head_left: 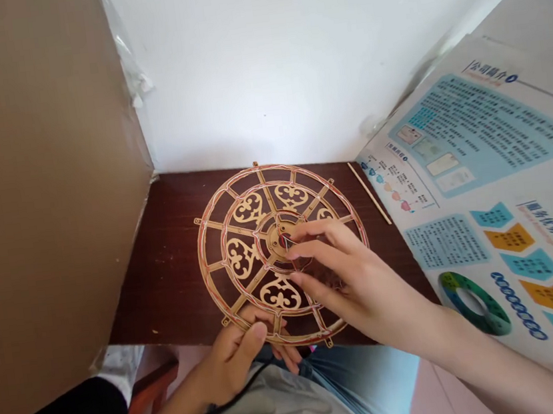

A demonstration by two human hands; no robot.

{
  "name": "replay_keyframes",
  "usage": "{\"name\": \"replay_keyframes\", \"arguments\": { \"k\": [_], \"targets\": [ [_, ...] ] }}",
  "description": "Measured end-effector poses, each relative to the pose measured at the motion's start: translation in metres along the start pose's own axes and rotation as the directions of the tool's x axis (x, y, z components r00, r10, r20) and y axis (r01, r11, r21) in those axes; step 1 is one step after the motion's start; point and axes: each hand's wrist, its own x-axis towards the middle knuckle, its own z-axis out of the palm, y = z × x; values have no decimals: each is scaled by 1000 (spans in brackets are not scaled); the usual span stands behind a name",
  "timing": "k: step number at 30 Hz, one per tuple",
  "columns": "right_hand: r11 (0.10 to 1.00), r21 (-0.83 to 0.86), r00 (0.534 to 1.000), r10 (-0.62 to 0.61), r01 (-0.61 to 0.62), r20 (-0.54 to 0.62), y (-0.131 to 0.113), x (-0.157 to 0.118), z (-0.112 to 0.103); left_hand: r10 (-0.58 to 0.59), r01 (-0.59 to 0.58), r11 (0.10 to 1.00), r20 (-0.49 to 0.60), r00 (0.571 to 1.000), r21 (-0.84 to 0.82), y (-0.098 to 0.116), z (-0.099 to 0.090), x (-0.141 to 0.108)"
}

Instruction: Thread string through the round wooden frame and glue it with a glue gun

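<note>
A brown panel and a printed poster flank a white wall.

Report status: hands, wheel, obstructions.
Left hand holding wheel by near rim. Right hand at hub, hiding part of wheel. Stick apart at right, seemingly clear.

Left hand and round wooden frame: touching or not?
Touching. The head view shows the left hand at the round wooden frame's near rim, thumb lapped over it, fingers showing through the openings behind.
</note>
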Motion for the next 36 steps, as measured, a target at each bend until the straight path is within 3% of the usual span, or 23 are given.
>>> {"name": "replay_keyframes", "arguments": {
  "k": [7,14,17,21,30,33,36],
  "targets": [
    [999,-2,999,-35,35,14,-11,17,15,-109,111,983,-22,994,144,7,-2,-5],
    [995,-52,996,-88,88,-8,-15,11,11,-18,14,997,48,999,82,8,1,1],
    [993,-83,991,-93,85,-93,-10,7,11,36,-38,999,67,997,26,8,1,3],
    [997,-36,969,-69,62,-238,-5,0,9,21,-21,1000,44,999,-2,8,1,3],
    [999,-15,882,22,-33,-471,-4,-17,4,16,-13,998,37,999,-69,3,1,3],
    [995,-77,895,15,-55,-445,-1,-21,3,19,-17,998,33,999,-65,2,0,2],
    [993,-110,944,-5,-33,-331,-1,-27,5,-4,4,998,3,1000,-69,3,-1,0]
  ]
}}
